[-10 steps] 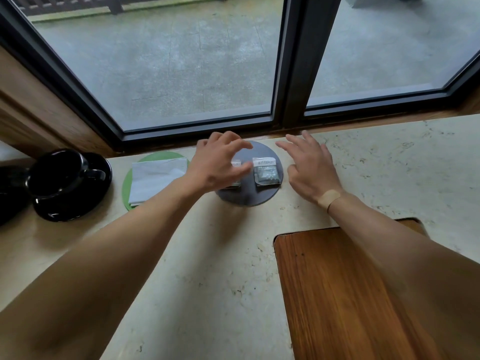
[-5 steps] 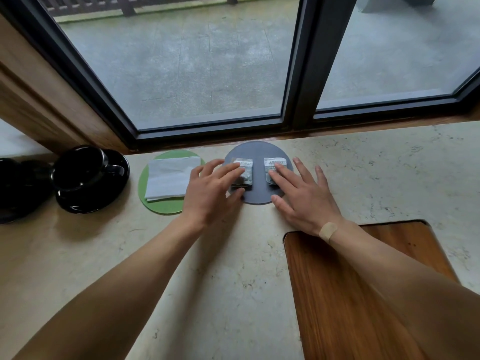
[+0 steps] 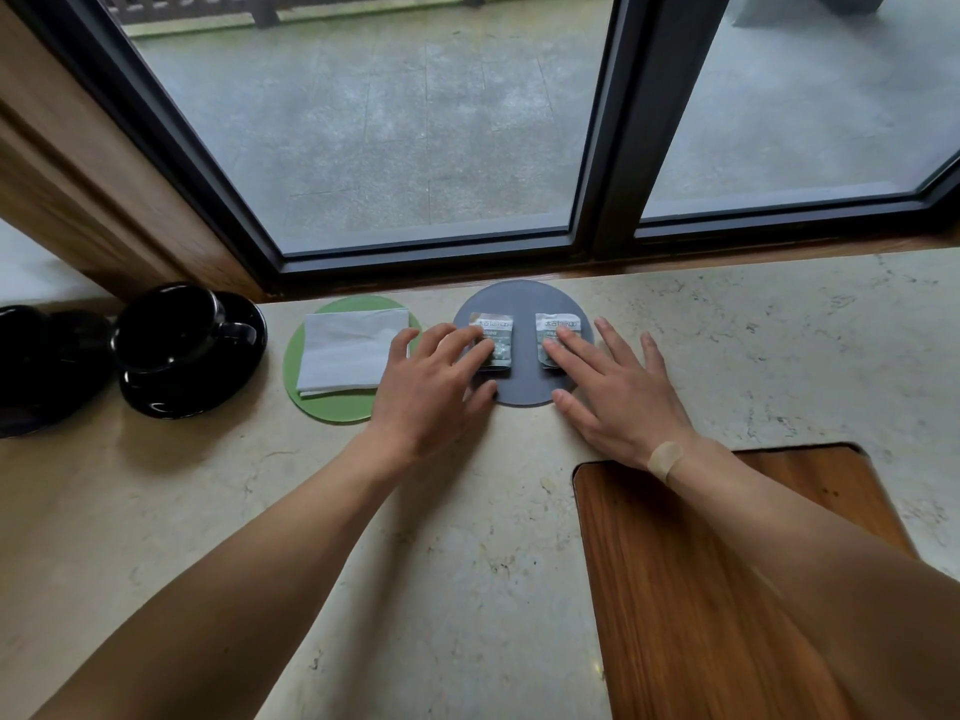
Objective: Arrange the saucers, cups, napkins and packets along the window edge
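Left hand [image 3: 434, 384]: flat, fingers straight, pressing left packet [image 3: 494, 341].
Right hand [image 3: 618, 392]: flat, fingers straight, pressing right packet [image 3: 555, 335].
Both packets: on grey mat [image 3: 522, 298].

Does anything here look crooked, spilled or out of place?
Nothing stands out. Two packets lie side by side on the grey mat, the napkin lies on the green mat, and the black cup stands upright on its saucer.

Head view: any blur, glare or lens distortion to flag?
Head view: sharp throughout, print on the two small clear packets partly legible; soft daylight, faint shadows under both forearms; small highlights on the glossy black saucer; the dark window frame splays from wide-angle distortion.
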### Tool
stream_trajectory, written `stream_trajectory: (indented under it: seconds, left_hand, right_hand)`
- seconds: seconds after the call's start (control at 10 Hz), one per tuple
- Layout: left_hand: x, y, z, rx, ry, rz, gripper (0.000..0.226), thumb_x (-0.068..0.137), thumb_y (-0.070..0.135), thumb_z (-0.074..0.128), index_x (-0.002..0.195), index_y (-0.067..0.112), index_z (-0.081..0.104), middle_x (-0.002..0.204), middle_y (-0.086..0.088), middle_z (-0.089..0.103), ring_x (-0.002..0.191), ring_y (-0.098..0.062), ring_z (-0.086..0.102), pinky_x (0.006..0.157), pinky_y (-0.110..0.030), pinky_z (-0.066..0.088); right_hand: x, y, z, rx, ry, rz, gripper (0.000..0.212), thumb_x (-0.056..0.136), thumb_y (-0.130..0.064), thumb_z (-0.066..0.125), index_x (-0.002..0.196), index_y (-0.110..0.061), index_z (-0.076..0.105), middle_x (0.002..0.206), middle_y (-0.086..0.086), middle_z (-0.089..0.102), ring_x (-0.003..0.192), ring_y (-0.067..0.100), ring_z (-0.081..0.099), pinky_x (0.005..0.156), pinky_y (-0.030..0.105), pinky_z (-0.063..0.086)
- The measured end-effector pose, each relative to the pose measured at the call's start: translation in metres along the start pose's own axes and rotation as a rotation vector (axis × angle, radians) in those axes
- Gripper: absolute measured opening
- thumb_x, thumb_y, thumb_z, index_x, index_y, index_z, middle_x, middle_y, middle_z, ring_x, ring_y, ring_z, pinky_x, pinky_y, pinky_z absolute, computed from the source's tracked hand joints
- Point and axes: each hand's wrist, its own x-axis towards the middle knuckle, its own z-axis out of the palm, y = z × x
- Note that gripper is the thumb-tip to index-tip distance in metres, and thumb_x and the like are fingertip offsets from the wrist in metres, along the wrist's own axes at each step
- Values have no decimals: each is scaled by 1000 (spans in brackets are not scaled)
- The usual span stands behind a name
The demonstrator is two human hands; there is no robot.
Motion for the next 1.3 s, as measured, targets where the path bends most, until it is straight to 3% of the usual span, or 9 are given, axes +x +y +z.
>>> stream_trajectory:
  seconds: [0.9,1.2,1.3]
  left_hand:
    - [-5,11,1,57,-79,-39,61,93,52,25,139,18,46,144,-3,49,125,-26,48,104,-48,31]
    - [-9,12,-2,-9,-51,-72,62,94,52,27,143,17,43,145,-2,48,129,-23,47,103,-46,35]
    - [-20,20,-16,-134,50,-134,56,97,47,30,139,15,48,141,-4,53,126,-24,51,103,-45,38]
  right_hand:
    - [2,2,-11,4,-81,-17,61,97,-56,27,151,-40,5,162,-14,3,150,19,-4,118,58,6]
    - [-7,-1,-13,13,18,-3,66,91,-60,15,152,-37,7,162,-11,4,150,19,-1,118,56,10]
    - [-19,-7,-20,78,84,28,68,89,-60,10,152,-34,19,161,-10,14,150,18,5,119,53,11]
